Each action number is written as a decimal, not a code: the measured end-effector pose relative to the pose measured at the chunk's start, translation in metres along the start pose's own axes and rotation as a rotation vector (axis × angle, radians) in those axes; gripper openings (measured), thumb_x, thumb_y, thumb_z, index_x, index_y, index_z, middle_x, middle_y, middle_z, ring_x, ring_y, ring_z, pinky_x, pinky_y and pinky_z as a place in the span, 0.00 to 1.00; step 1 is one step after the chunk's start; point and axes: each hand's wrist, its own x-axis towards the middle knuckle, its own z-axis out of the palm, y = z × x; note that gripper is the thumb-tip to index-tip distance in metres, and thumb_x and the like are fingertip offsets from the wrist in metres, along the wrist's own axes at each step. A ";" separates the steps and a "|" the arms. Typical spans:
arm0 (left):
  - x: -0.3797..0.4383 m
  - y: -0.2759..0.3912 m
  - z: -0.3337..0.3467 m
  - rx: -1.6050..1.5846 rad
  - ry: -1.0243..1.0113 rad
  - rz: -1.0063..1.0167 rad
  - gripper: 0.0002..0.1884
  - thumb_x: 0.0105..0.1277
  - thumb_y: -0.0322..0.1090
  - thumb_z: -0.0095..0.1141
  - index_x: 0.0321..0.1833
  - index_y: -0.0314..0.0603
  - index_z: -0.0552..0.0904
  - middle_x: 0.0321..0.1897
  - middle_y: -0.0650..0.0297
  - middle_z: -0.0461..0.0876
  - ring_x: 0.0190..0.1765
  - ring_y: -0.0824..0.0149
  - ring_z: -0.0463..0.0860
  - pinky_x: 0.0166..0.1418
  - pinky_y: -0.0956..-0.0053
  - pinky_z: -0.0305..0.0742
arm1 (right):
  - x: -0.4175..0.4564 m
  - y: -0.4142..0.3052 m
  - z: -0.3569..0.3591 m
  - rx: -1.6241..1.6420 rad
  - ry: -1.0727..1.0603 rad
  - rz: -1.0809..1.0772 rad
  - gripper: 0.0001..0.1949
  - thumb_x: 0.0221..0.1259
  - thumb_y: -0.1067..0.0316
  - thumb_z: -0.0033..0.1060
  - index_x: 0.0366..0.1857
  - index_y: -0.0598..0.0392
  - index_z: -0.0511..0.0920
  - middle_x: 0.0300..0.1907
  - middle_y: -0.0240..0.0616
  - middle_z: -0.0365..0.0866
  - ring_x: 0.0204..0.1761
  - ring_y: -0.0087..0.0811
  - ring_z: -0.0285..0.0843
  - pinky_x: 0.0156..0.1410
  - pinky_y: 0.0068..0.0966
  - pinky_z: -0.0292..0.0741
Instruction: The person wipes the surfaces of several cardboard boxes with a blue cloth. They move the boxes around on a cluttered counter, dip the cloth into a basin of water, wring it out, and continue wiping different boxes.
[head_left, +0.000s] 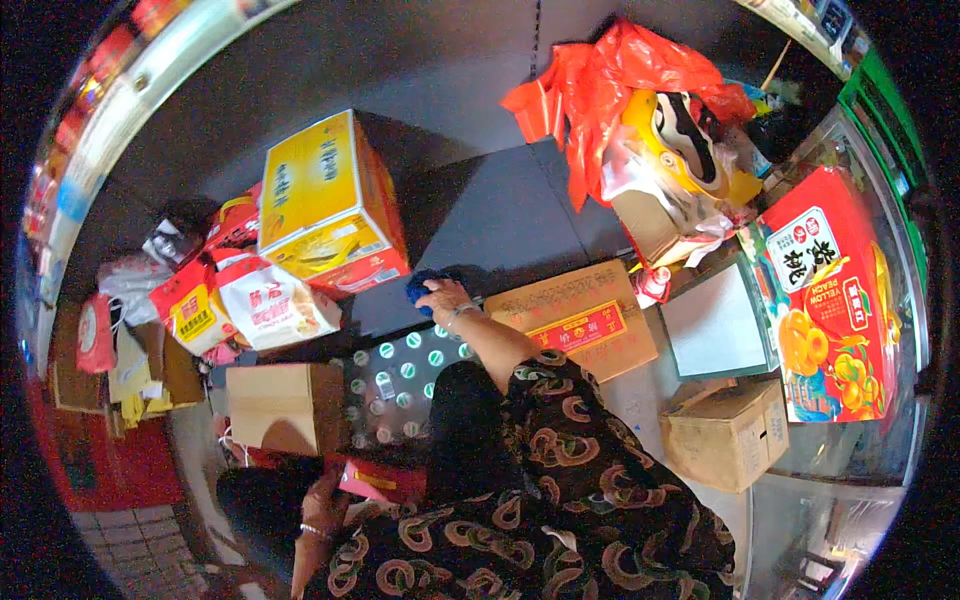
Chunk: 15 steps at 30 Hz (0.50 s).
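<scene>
My right hand (445, 298) is closed around a crumpled dark blue cloth (422, 291), pressed against the dark grey surface (480, 217). Just below it stands a shrink-wrapped pack of bottles (394, 375) with green-and-white caps. Low in the view, my left hand (324, 501) grips one end of a small red box (384, 480) near my lap. A plain brown cardboard box (270, 409) stands beyond that hand. To the right of my right forearm lies a printed cardboard carton (577, 319).
A yellow-and-red carton (322, 195) stands left of the cloth, with snack bags (262, 300) beside it. Red plastic bags (607, 90) cover a box at upper right. A red peach gift box (825, 315), a small carton (724, 431) and a glass case (832, 517) line the right.
</scene>
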 end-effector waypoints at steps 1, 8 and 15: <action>0.002 0.000 -0.006 0.044 0.005 0.055 0.19 0.43 0.31 0.55 0.42 0.42 0.74 0.39 0.53 0.74 0.44 0.53 0.73 0.45 0.67 0.69 | -0.002 0.011 0.007 0.069 0.051 0.013 0.18 0.41 0.75 0.47 0.35 0.35 0.78 0.56 0.36 0.59 0.54 0.41 0.59 0.59 0.32 0.58; -0.027 -0.007 -0.041 0.241 0.263 0.227 0.18 0.44 0.32 0.56 0.41 0.42 0.74 0.43 0.53 0.72 0.44 0.53 0.73 0.46 0.66 0.69 | -0.019 0.001 -0.050 0.324 -0.110 -0.034 0.19 0.33 0.81 0.46 0.31 0.43 0.80 0.39 0.42 0.76 0.44 0.34 0.71 0.51 0.25 0.67; -0.024 -0.021 -0.099 0.136 0.482 0.292 0.17 0.44 0.26 0.53 0.40 0.36 0.74 0.43 0.53 0.73 0.46 0.54 0.72 0.49 0.67 0.68 | 0.010 0.039 -0.067 0.352 0.514 0.393 0.16 0.40 0.76 0.46 0.37 0.50 0.77 0.41 0.45 0.75 0.42 0.39 0.73 0.49 0.25 0.68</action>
